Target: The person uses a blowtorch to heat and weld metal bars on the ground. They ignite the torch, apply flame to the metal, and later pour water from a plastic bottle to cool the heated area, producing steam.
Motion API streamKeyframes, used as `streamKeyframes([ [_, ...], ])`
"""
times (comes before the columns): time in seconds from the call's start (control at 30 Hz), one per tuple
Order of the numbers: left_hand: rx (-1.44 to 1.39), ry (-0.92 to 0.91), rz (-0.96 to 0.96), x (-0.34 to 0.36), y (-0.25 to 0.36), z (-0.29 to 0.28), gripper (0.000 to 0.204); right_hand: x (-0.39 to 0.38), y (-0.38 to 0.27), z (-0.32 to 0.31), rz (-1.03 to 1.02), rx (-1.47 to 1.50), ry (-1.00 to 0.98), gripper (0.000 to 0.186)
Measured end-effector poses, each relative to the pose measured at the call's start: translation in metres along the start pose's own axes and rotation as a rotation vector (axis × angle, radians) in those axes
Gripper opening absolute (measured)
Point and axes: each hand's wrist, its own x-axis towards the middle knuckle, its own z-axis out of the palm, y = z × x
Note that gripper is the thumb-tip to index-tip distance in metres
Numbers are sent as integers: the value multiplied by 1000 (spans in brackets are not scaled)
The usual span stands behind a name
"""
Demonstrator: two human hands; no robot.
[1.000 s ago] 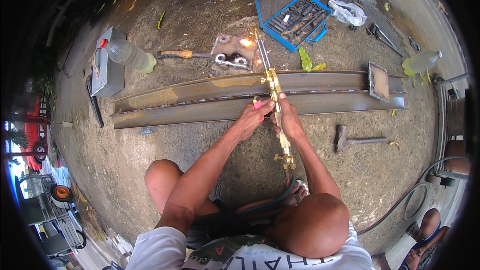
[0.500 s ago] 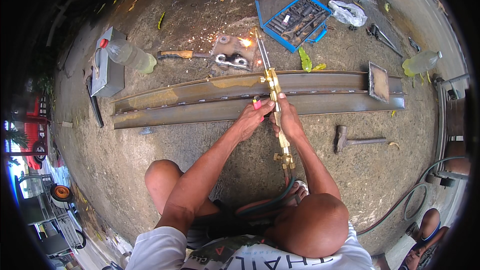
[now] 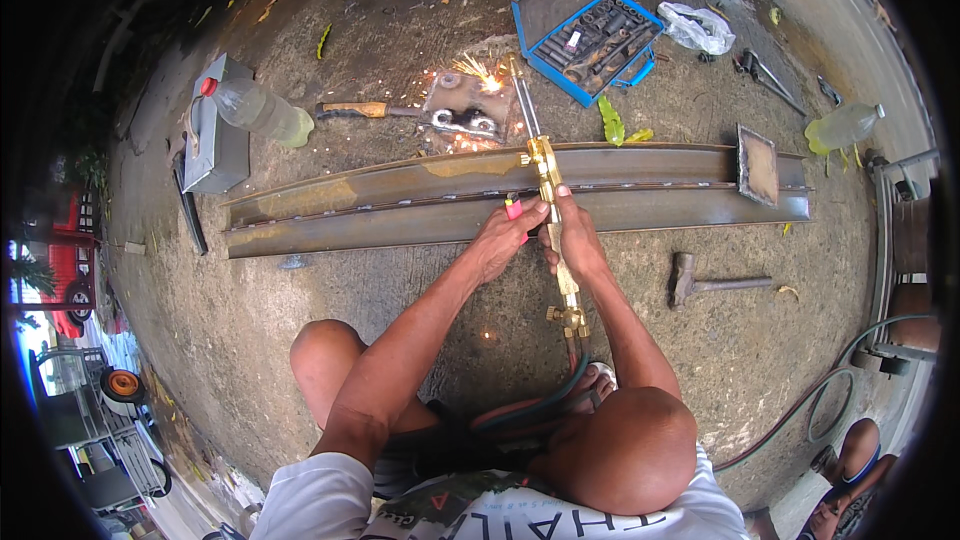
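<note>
My right hand (image 3: 572, 235) is closed round a brass cutting torch (image 3: 548, 180) with hoses at its lower end. My left hand (image 3: 498, 240) holds a pink lighter (image 3: 514, 205), its thumb against the torch body. The torch tip reaches the top right of a square steel plate (image 3: 465, 95) with two white-rimmed holes, where bright sparks spray out. Under the torch two long steel beams (image 3: 400, 220) lie side by side. A small rimmed metal plate (image 3: 757, 163) rests on their right part.
Around lie a blue socket case (image 3: 586, 30), plastic bag (image 3: 695, 28), wrenches (image 3: 770, 80), two bottles (image 3: 255, 110), grey box (image 3: 215, 155), orange-handled tool (image 3: 350, 109) and hammer (image 3: 720, 283). A wheeled cart (image 3: 905, 260) stands right. Another person (image 3: 845, 470) is at lower right.
The sparks at the plate have grown and now spray upward and scatter below it. My hands and the torch have hardly moved.
</note>
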Motion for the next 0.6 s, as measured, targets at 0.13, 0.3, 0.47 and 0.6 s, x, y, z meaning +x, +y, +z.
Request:
streamKeyframes([
  [0.13, -5, -23, 18, -1, 2, 0, 38, -2, -3, 1, -10, -1, -2, 66],
  [0.3, 19, -19, 12, 0, 0, -2, 40, -2, -5, 1, -5, -7, -13, 65],
  [0.47, -13, 19, -18, -2, 2, 1, 42, -2, -5, 1, -14, 15, -27, 65],
  [0.6, -15, -3, -19, -1, 2, -1, 45, -2, -6, 1, -15, 9, -23, 65],
])
